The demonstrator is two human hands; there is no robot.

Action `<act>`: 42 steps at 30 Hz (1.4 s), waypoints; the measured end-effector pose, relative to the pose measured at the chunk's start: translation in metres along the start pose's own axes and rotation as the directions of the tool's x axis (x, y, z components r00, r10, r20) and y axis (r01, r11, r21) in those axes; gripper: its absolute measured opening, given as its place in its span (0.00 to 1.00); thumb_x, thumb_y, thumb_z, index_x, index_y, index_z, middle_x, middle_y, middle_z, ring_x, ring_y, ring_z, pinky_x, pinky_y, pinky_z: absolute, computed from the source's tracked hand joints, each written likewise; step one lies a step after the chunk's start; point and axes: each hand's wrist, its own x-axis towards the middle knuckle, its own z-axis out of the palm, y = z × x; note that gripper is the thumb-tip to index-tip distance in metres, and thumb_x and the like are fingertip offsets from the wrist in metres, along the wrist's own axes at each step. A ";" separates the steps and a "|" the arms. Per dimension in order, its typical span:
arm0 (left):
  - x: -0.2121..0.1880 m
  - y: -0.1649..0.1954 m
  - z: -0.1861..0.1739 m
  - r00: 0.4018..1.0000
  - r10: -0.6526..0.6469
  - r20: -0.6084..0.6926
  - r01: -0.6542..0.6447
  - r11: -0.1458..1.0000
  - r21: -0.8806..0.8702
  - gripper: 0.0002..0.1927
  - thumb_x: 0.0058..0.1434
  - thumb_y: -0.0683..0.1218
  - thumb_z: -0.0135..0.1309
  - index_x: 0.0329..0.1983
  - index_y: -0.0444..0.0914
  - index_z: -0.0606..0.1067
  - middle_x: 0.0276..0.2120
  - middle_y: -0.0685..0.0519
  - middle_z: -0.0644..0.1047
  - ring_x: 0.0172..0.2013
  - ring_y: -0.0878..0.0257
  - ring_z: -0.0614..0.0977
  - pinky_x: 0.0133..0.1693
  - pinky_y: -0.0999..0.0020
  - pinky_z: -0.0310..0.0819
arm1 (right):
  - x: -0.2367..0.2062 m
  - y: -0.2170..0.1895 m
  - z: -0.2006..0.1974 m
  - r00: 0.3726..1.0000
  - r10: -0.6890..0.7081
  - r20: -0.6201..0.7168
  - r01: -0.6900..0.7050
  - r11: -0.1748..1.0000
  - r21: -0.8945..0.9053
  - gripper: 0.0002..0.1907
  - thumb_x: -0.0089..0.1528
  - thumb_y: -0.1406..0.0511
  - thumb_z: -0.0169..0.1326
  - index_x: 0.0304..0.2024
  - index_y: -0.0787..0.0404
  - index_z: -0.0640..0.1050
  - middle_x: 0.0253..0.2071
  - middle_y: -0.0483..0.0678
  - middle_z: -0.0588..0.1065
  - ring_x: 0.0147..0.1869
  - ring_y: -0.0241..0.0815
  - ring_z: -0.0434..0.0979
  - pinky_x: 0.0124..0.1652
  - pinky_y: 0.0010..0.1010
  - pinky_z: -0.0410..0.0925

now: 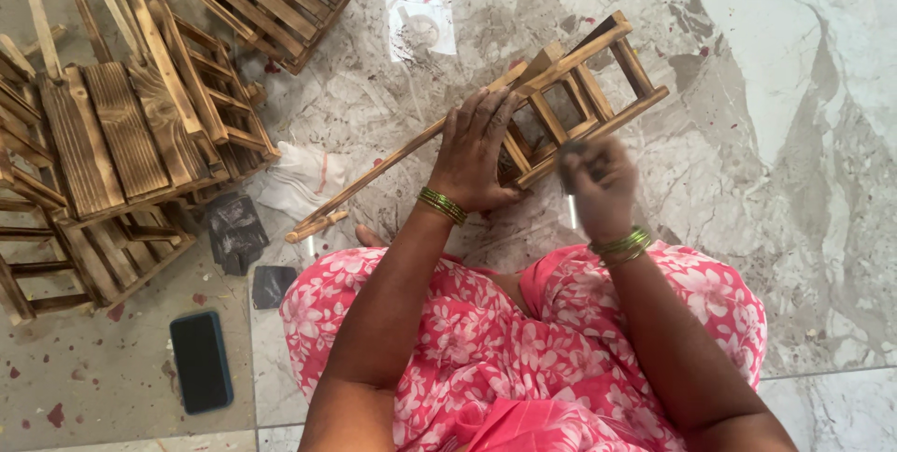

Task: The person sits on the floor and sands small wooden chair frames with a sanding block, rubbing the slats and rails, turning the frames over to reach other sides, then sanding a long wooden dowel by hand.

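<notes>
A small dark-stained wooden slatted rack (579,88) with long thin legs lies tilted on the marble floor in front of my knees. My left hand (475,151) presses flat on its frame near the middle, fingers spread over the slats. My right hand (598,183) is blurred and closed around a small dark piece, probably sandpaper, held against the rack's lower rail. Both wrists carry green and gold bangles. A pink flowered garment (486,340) covers my lap.
Several similar wooden racks (121,134) are piled at the left and top left. A white cloth (301,181), dark sandpaper pieces (235,230) and a dark phone (200,360) lie on the floor at the left. A white paper square (420,22) lies beyond.
</notes>
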 end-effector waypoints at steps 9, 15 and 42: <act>0.001 -0.002 0.002 1.000 0.005 0.002 -0.005 1.000 0.002 0.72 0.34 0.69 0.71 0.77 0.42 0.47 0.74 0.48 0.53 0.74 0.49 0.50 0.71 0.41 0.40 | 0.000 -0.003 0.002 0.997 0.073 0.033 -0.073 0.997 -0.003 0.08 0.67 0.74 0.54 0.39 0.59 0.68 0.32 0.45 0.77 0.31 0.29 0.77 0.26 0.20 0.69; 0.001 -0.002 0.003 1.000 0.015 -0.011 -0.015 1.000 0.023 0.72 0.34 0.69 0.71 0.77 0.43 0.47 0.74 0.48 0.53 0.74 0.49 0.50 0.71 0.41 0.39 | -0.006 0.001 0.008 0.970 0.129 0.206 -0.128 0.992 -0.022 0.10 0.69 0.73 0.51 0.35 0.57 0.67 0.26 0.43 0.75 0.24 0.28 0.71 0.20 0.20 0.66; 0.001 -0.004 0.004 0.999 0.034 -0.037 -0.034 0.999 0.011 0.72 0.35 0.70 0.72 0.77 0.42 0.46 0.74 0.48 0.52 0.74 0.48 0.49 0.70 0.39 0.41 | -0.007 -0.002 0.009 0.962 0.185 0.201 -0.178 0.983 -0.051 0.09 0.66 0.71 0.55 0.35 0.58 0.68 0.31 0.46 0.78 0.30 0.29 0.79 0.25 0.20 0.73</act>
